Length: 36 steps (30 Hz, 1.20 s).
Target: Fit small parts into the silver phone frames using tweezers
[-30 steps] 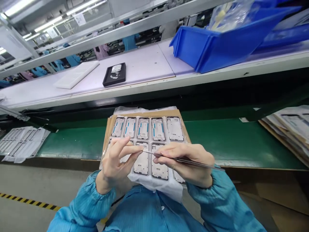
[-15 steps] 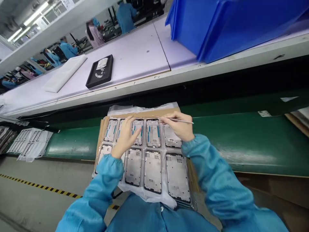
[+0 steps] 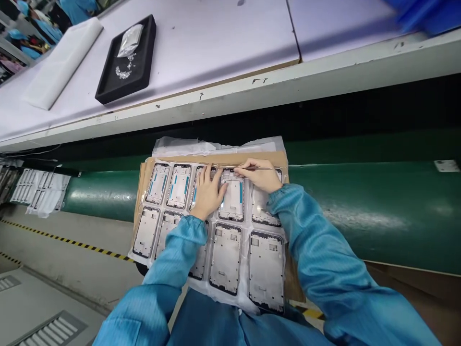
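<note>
My right hand (image 3: 265, 179) pinches slim metal tweezers (image 3: 258, 168), their tip at the top edge of a phone frame (image 3: 233, 199) with blue strips. My left hand (image 3: 207, 194) lies with fingers apart over the neighbouring phone frame (image 3: 193, 199), its fingertips near that frame's top and its thumb reaching toward the frame under the tweezers. Both frames sit in the upper row of a clear plastic tray (image 3: 212, 222) holding two rows of phone frames. Those in the lower row, such as the plain grey frame (image 3: 225, 259), show no blue strips.
Cardboard (image 3: 216, 157) lies under the tray, on a green conveyor belt (image 3: 345, 206). Behind runs a pale shelf (image 3: 201, 48) carrying a black tray (image 3: 144, 72) with a small bag and clear bits, a white foam sheet (image 3: 65, 65) and a blue bin (image 3: 435, 14). More frames (image 3: 43, 187) lie left.
My left hand has moved right along the upper row, uncovering a frame at the left. My right hand has brought the tweezers lower onto a frame's top edge. The view has tilted down.
</note>
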Each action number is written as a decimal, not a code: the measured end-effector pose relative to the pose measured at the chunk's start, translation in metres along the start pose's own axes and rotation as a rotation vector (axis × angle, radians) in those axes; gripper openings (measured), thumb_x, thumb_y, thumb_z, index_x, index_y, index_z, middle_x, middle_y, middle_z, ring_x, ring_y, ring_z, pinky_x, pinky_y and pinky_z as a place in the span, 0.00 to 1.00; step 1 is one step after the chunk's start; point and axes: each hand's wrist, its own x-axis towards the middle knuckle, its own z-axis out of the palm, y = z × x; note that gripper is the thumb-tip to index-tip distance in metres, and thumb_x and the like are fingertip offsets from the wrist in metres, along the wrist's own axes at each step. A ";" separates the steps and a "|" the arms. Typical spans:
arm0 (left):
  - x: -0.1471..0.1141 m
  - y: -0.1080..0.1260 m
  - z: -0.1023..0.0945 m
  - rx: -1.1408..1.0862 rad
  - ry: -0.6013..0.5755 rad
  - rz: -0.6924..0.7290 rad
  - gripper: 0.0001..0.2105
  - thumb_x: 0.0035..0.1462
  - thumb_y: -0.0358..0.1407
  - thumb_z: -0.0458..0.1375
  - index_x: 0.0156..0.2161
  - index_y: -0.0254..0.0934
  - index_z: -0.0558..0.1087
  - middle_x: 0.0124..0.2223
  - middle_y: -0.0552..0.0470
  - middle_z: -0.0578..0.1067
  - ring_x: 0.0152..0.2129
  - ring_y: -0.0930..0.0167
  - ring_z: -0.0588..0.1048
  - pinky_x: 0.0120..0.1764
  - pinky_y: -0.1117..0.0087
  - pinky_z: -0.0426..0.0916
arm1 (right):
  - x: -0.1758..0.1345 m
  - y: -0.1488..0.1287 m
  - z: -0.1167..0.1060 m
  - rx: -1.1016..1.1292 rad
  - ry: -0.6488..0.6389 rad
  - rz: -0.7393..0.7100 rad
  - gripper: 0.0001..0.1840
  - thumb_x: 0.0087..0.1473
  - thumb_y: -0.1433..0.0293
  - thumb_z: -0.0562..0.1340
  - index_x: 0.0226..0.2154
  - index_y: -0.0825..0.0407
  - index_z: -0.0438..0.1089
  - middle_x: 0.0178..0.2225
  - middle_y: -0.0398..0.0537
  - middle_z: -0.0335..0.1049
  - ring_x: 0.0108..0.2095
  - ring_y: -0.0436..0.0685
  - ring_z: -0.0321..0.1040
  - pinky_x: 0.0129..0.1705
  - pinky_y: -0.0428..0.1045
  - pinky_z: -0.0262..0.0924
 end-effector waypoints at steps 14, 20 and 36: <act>0.003 0.024 0.000 0.094 0.019 -0.051 0.24 0.64 0.34 0.50 0.65 0.40 0.66 0.72 0.44 0.56 0.69 0.52 0.53 0.67 0.46 0.53 | -0.002 0.001 -0.005 -0.186 -0.024 -0.154 0.20 0.55 0.52 0.67 0.23 0.49 0.72 0.27 0.47 0.79 0.31 0.60 0.75 0.38 0.53 0.68; 0.005 0.028 -0.001 0.144 0.003 -0.060 0.24 0.64 0.34 0.51 0.65 0.42 0.67 0.71 0.45 0.57 0.68 0.51 0.54 0.67 0.46 0.54 | -0.003 0.005 -0.005 -0.188 0.027 -0.146 0.20 0.54 0.52 0.67 0.23 0.49 0.72 0.27 0.47 0.78 0.30 0.59 0.74 0.38 0.53 0.67; 0.017 0.048 -0.008 0.286 -0.120 -0.118 0.24 0.64 0.30 0.50 0.65 0.38 0.65 0.70 0.32 0.57 0.64 0.45 0.60 0.59 0.41 0.61 | 0.001 -0.007 -0.006 0.043 0.116 0.013 0.28 0.40 0.42 0.73 0.21 0.50 0.72 0.23 0.49 0.77 0.27 0.61 0.76 0.32 0.54 0.71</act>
